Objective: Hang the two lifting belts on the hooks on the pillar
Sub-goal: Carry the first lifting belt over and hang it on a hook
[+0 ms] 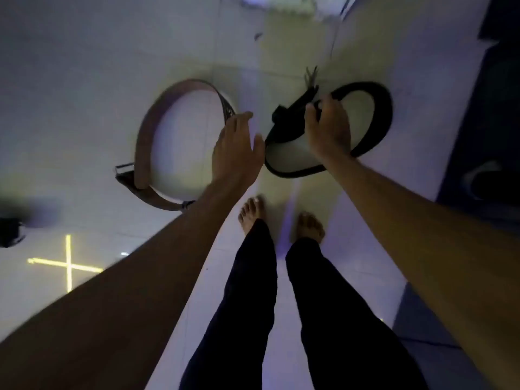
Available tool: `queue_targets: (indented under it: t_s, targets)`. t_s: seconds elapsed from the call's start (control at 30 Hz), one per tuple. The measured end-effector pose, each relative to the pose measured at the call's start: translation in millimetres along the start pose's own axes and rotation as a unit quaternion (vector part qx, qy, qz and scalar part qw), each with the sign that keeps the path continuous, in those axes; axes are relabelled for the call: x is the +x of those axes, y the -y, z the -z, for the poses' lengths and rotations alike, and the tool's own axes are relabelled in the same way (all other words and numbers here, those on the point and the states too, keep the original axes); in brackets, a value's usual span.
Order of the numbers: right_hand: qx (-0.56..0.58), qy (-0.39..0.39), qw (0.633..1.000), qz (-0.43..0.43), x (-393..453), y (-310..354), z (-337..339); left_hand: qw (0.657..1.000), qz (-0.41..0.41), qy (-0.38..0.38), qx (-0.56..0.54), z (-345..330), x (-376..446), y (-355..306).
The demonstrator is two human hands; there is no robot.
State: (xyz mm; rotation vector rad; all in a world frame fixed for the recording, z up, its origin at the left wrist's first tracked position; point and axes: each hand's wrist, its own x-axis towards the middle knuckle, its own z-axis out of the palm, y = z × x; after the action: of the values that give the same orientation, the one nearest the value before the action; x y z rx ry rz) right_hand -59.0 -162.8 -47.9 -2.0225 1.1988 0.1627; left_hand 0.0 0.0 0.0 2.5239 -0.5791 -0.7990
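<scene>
Two lifting belts lie looped on the pale tiled floor. The brown leather belt (143, 142) with a metal buckle is on the left. The black belt (384, 108) is on the right. My left hand (236, 147) hovers with fingers spread by the brown belt's perforated end, fingertips touching or nearly touching it. My right hand (327, 128) has its fingers curled around the black belt's upper strap near the buckle. No pillar or hooks are in view.
My bare feet (281, 220) and dark trousers stand just behind the belts. A dark mat (492, 108) borders the floor on the right. A yellow cross (67, 263) is marked on the tiles at lower left, with a dark object (9, 232) at the left edge.
</scene>
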Motion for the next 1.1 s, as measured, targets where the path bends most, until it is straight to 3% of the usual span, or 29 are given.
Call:
queue_targets:
  t_s: [0.2, 0.37, 0.53, 0.73, 0.87, 0.97, 1.1]
  targets:
    - [0.185, -0.047, 0.959, -0.21, 89.6, -24.0, -90.4, 0.998, -0.012, 0.06, 0.026, -78.8, 47.9, 67.0]
    - [0.187, -0.087, 0.943, -0.262, 128.5, -26.1, -121.6, 0.996, -0.003, 0.091, 0.018, -92.2, 58.3, 94.4]
    - [0.168, -0.059, 0.949, -0.26, 119.4, -23.5, -95.9, 0.994, 0.044, 0.103, -0.005, -68.7, 45.0, 82.8]
    - [0.233, 0.038, 0.961, -0.144, 28.7, -3.7, 1.3, 0.988, 0.089, 0.059, -0.114, -3.9, 16.9, 14.8]
    - [0.239, 0.086, 0.966, -0.044, -42.7, 42.8, 103.7, 0.981, 0.096, 0.08, -0.149, 59.4, -4.3, -61.4]
    - [0.253, 0.096, 0.963, 0.004, -92.7, 79.7, 197.9, 0.976, 0.059, 0.13, -0.166, 117.3, -29.0, -129.4]
    - [0.272, 0.108, 0.954, 0.061, -141.9, 129.1, 305.2, 0.932, -0.018, 0.101, -0.347, 186.5, -64.8, -206.5]
